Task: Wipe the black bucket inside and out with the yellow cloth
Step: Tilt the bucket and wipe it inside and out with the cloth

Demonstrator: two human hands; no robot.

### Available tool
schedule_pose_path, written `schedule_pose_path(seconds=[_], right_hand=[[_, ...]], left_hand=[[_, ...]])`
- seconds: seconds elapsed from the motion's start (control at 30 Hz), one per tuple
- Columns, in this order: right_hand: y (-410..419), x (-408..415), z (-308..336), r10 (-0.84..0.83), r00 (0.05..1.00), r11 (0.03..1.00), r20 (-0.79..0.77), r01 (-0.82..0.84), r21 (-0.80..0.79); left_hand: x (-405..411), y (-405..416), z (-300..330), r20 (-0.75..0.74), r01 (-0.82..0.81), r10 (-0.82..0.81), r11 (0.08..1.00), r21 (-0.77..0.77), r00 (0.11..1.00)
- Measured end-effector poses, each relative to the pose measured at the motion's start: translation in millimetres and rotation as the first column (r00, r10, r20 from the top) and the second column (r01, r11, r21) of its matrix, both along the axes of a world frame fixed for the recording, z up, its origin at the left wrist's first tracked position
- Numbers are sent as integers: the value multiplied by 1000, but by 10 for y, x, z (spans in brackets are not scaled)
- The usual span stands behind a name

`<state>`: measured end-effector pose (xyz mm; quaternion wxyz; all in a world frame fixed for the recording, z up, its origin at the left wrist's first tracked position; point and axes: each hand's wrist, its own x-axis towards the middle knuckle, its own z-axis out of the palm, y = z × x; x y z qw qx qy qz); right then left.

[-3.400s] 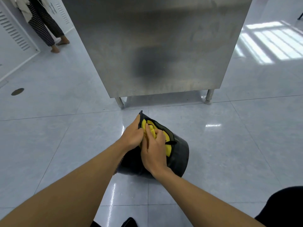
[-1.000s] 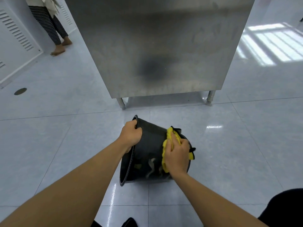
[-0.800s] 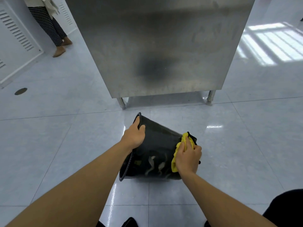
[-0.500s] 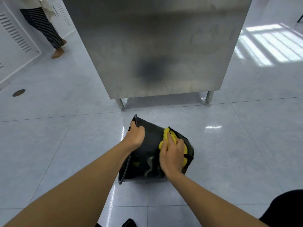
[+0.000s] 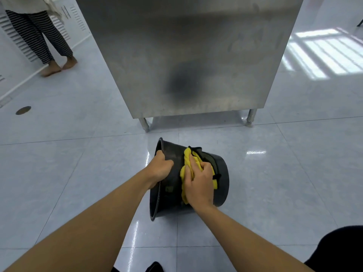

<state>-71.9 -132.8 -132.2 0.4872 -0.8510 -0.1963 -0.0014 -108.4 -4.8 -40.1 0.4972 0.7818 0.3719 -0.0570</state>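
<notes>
While the black bucket [image 5: 221, 181] lies tipped on its side on the tiled floor [image 5: 275, 173], mouth to the left, the left hand [image 5: 160, 167] is curled closed over its rim. The right hand [image 5: 198, 185] presses the bunched yellow cloth [image 5: 186, 154] flat against the outer wall. The bucket looks light, stiff and apt to roll, so the rim seems the surest hold.

Bucket [image 5: 221, 181] lies on its side on floor [image 5: 275, 173], mouth to the left, just before cabinet [image 5: 186, 55]. Left hand [image 5: 160, 167] on rim; right hand [image 5: 198, 185] on cloth [image 5: 187, 154] against wall. Drain cover [image 5: 23, 110] far left.
</notes>
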Motion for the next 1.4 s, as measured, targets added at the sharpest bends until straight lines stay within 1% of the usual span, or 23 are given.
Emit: schedule_pose_path(seconds=[0.1, 0.23, 0.33, 0.47, 0.53, 0.63, 0.67, 0.73, 0.83, 0.93, 1.03, 1.1, 1.17, 1.23, 1.33, 1.4], right_hand=[[-135, 68, -116, -73, 995, 997, -63, 72, -33], [-217, 139, -187, -197, 971, 979, -137, 189, -71], [-192, 122, -170, -208, 966, 978, -152, 199, -67], [-76, 33, -66, -136, 988, 990, -72, 132, -53], [9, -33, 23, -65, 997, 998, -30, 64, -11], [144, -151, 142, 58, 995, 998, 82, -60, 29], [173, -174, 155, 84, 991, 995, 103, -89, 42], [185, -167, 157, 103, 986, 993, 129, -109, 38], [105, -75, 92, 70, 981, 998, 179, -67, -21], [-39, 26, -25, -28, 997, 999, 74, 31, -38], [-260, 171, -238, -158, 986, 981, -48, 151, -123], [-417, 264, -414, -267, 944, 956, -194, 234, -179], [-519, 294, -572, -353, 879, 928, -319, 286, -238], [-536, 259, -643, -372, 851, 922, -371, 294, -250], [-467, 230, -605, -358, 853, 932, -380, 304, -196], [-377, 208, -513, -328, 864, 944, -382, 296, -143]], left_hand=[[-42, 57, -8, -12, 17, -17, 1000, 18, 1000], [-8, 79, -22, 44, -1, -2, 997, 75, 999], [-1, 67, -18, 36, 11, -14, 995, 101, 999], [8, 42, 38, 9, 60, -62, 990, 130, 998], [28, 27, 27, 24, 65, -69, 986, 153, 997], [43, -16, 4, 29, 35, -41, 986, 163, 999], [54, -21, -7, 33, 25, -30, 988, 149, 999], [67, -45, 25, 51, -8, 4, 998, 65, 999], [83, -30, 64, 22, -26, 26, 1000, -11, 999], [83, 15, 74, 15, -48, 48, 999, -23, 999], [95, 54, 96, 49, -90, 92, 995, -41, 995], [107, 92, 90, 78, -140, 138, 990, 13, 987], [108, 94, 89, 101, -206, 195, 972, 115, 976], [122, 64, 96, 147, -251, 227, 953, 168, 963], [139, 15, 127, 204, -275, 237, 943, 187, 950], [142, 58, 94, 191, -263, 223, 939, 220, 956]])
